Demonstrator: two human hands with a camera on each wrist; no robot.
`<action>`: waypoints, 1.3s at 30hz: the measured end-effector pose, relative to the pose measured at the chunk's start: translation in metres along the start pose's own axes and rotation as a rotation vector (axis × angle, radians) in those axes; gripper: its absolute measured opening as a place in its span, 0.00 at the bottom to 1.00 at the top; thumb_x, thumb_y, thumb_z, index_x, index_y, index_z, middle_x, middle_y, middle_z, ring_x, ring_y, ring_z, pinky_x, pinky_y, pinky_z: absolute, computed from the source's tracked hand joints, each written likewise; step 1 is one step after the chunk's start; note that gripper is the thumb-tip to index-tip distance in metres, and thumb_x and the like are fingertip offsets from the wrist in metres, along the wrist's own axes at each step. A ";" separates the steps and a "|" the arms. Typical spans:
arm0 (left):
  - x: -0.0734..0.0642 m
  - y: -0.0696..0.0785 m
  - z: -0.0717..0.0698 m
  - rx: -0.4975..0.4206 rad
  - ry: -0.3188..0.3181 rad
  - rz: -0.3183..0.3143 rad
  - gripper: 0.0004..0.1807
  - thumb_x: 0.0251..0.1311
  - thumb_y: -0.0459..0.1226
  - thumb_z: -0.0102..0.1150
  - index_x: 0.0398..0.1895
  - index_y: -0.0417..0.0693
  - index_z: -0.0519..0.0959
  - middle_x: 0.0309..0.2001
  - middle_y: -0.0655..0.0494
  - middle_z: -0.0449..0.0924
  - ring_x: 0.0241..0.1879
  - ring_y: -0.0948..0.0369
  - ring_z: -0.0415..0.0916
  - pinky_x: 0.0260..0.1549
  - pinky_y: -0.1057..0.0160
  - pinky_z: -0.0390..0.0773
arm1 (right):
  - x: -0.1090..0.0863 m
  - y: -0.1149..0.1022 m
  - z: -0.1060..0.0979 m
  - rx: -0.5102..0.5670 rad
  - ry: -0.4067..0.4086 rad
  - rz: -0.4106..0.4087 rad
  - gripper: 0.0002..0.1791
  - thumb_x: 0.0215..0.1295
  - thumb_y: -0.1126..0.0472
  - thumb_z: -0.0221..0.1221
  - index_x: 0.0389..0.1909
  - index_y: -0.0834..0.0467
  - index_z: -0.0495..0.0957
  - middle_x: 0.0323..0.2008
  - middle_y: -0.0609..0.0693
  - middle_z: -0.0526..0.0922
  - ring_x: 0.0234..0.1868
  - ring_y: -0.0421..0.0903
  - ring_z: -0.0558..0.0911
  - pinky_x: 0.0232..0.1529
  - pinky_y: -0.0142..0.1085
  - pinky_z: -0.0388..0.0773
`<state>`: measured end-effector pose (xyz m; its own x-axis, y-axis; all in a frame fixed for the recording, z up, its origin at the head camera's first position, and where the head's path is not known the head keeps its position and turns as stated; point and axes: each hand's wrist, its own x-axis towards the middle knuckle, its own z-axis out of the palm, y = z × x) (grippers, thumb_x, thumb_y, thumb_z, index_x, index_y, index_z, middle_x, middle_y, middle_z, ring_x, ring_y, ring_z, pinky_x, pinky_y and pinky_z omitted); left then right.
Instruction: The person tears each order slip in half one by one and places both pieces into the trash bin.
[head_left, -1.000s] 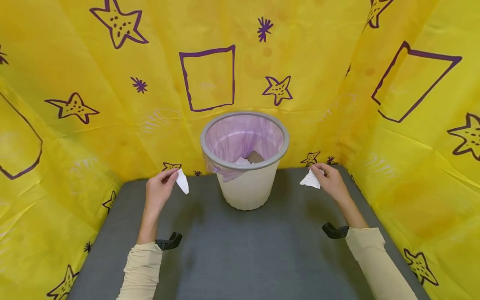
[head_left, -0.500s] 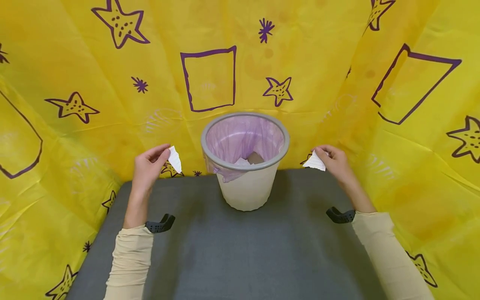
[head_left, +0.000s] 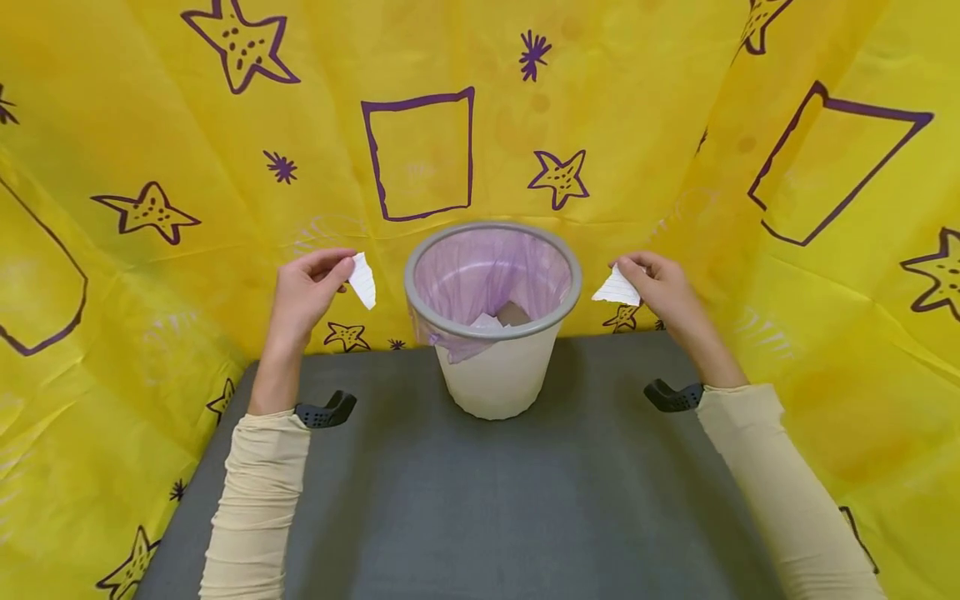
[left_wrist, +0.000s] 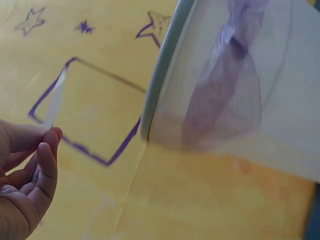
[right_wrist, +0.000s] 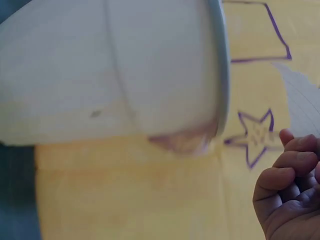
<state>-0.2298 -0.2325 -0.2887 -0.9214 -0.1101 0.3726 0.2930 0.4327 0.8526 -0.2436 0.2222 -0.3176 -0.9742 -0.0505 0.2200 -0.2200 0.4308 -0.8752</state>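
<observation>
Between the two hands stands a white wastebasket (head_left: 495, 379) with a grey rim and a purple bag lining it. White and brown scraps (head_left: 513, 315) lie inside the bag. To its left, my left hand (head_left: 303, 292) pinches a torn scrap of white paper (head_left: 362, 281) between thumb and fingertips; in the left wrist view this scrap (left_wrist: 57, 100) appears edge-on. On the other side my right hand (head_left: 663, 292) pinches a torn, lined paper scrap (head_left: 618, 288), its lines visible in the right wrist view on the paper (right_wrist: 304, 102). Both hands are at about rim height, apart from the basket.
The basket rests on a dark grey table (head_left: 480, 500) near its back edge. Yellow cloth (head_left: 637, 100) with purple stars and shapes encloses the back and both sides. Black wrist mounts (head_left: 326, 410) jut inward from the sleeves.
Both hands have risen from near the table's back edge to about rim height, each still holding its paper scrap. The wastebasket has stayed in place.
</observation>
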 end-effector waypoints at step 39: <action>0.015 0.020 0.073 0.608 -0.214 0.093 0.41 0.69 0.63 0.35 0.77 0.52 0.47 0.77 0.41 0.44 0.76 0.40 0.43 0.72 0.36 0.39 | 0.031 -0.041 0.074 -0.577 0.000 -0.288 0.38 0.67 0.34 0.48 0.70 0.53 0.63 0.74 0.61 0.57 0.74 0.62 0.57 0.71 0.61 0.52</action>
<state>-0.2567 -0.1601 -0.2928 -0.9480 0.1060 0.3002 0.2354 0.8681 0.4369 -0.2685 0.1360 -0.3066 -0.8800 -0.2365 0.4119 -0.4103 0.8153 -0.4085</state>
